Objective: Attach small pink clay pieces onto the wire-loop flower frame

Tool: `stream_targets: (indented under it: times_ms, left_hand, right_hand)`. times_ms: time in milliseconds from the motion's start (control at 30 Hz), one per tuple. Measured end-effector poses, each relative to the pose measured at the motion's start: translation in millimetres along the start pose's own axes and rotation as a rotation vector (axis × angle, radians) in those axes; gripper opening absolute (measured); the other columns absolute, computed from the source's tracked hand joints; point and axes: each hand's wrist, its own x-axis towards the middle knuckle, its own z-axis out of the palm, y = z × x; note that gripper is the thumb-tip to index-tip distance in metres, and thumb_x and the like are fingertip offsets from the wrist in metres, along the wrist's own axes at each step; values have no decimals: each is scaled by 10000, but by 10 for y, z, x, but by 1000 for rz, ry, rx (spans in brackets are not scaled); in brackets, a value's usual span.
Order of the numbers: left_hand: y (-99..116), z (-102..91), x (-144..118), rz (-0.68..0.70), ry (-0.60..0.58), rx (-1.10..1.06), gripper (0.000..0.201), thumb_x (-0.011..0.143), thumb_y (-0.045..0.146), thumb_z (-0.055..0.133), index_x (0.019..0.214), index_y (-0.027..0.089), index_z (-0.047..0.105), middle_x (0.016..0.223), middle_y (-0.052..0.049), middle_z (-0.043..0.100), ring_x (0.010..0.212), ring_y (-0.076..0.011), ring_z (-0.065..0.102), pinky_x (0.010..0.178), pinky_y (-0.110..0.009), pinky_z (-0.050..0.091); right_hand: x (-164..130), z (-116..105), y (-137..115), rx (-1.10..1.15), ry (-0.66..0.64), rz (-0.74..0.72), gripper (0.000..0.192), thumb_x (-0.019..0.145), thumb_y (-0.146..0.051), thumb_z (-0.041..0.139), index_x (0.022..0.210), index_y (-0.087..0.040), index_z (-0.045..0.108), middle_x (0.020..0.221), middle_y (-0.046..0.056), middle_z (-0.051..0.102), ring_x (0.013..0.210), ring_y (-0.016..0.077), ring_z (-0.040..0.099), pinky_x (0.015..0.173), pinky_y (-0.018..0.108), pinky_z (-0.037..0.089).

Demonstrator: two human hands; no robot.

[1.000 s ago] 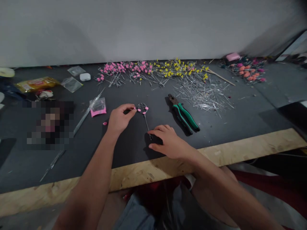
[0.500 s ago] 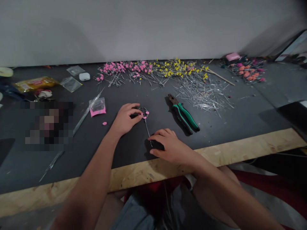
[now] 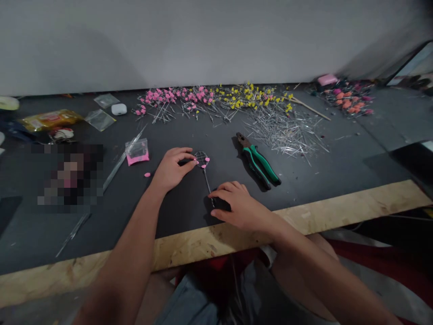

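Note:
A miniature wire racket [image 3: 206, 180] lies on the dark tabletop, its round mesh head pointing away from me and its handle toward me. Pink clay-like bits [image 3: 204, 166] sit on the lower and right parts of the head. At the head's left edge, my left hand [image 3: 172, 168] pinches a small pink piece [image 3: 196, 161] between thumb and index finger. My right hand [image 3: 237, 203] has its index finger and thumb on the handle end, holding it against the table. Green-handled pliers [image 3: 259, 162] rest to the right of the racket.
Behind are wire pieces with pink tips [image 3: 169, 97] and yellow tips [image 3: 250, 97], plus a heap of bare wires [image 3: 291, 133]. A pink bag [image 3: 138, 155] and a loose pink lump [image 3: 147, 174] lie left. A wooden strip [image 3: 189, 246] edges the table's front.
My left hand has drawn slightly left from the racket head with the pink piece at its fingertips, uncovering more mesh. My right hand stays at the handle.

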Motion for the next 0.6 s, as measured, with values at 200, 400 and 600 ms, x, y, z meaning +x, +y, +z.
stream_targets:
  times_ms: [200, 400, 600]
  left_hand:
    - [43, 45, 3, 62, -43, 68, 198, 805, 362, 574, 847, 210, 695, 1177, -49, 631, 1128, -210, 522, 1024, -404, 336]
    - [73, 73, 4, 40, -78, 132, 183, 802, 384, 594, 841, 240, 699, 1215, -27, 612, 1190, -234, 469, 1026, -448, 309]
    - [80, 73, 12, 21, -117, 174, 196, 807, 408, 592, 865, 261, 708, 1243, -15, 599, 1217, -246, 440, 1032, -471, 290]
  right_hand:
    - [-4, 6, -4, -2, 16, -7, 367, 830, -373, 579, 1168, -231, 592, 1134, 64, 565, 1068, 237, 446, 934, 389, 324]
    - [2, 11, 0, -5, 14, -4, 370, 834, -377, 572, 1173, -232, 591, 1141, 68, 565, 1075, 243, 443, 934, 394, 322]
    - [-3, 28, 1, 0, 21, -3, 366, 829, -374, 577, 1167, -234, 594, 1141, 63, 564, 1071, 241, 444, 935, 395, 322]
